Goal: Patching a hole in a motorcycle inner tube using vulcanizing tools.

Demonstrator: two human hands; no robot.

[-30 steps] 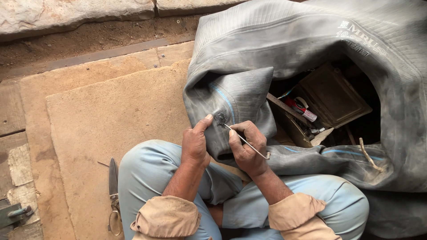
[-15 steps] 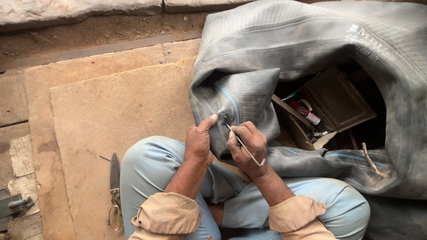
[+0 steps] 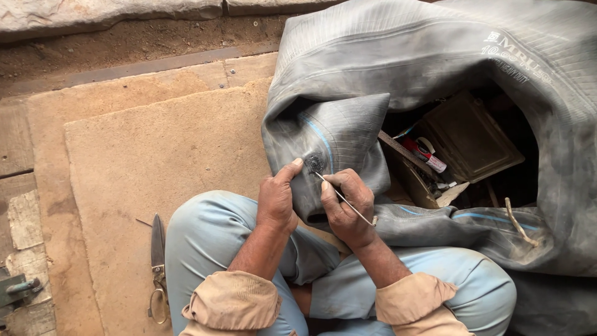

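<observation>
A big grey rubber inner tube (image 3: 435,68) lies folded across my lap, with a thin blue line along it. A small dark round patch (image 3: 314,163) sits on the fold in front of me. My left hand (image 3: 277,198) presses the rubber beside the patch, thumb tip touching its left edge. In my right hand (image 3: 347,208) I pinch a thin metal pick (image 3: 343,199) whose tip rests on the patch.
Scissors (image 3: 158,261) lie on the worn mat (image 3: 155,149) by my left knee. Inside the tube's loop stands a dark box (image 3: 469,140) with a red-and-white tube (image 3: 421,154) and small tools. A stone kerb (image 3: 106,12) runs along the top. A metal clamp (image 3: 18,289) is at the left edge.
The view has drifted slightly. My hands stay on the fold, and the pick tip has shifted a little on the patch.
</observation>
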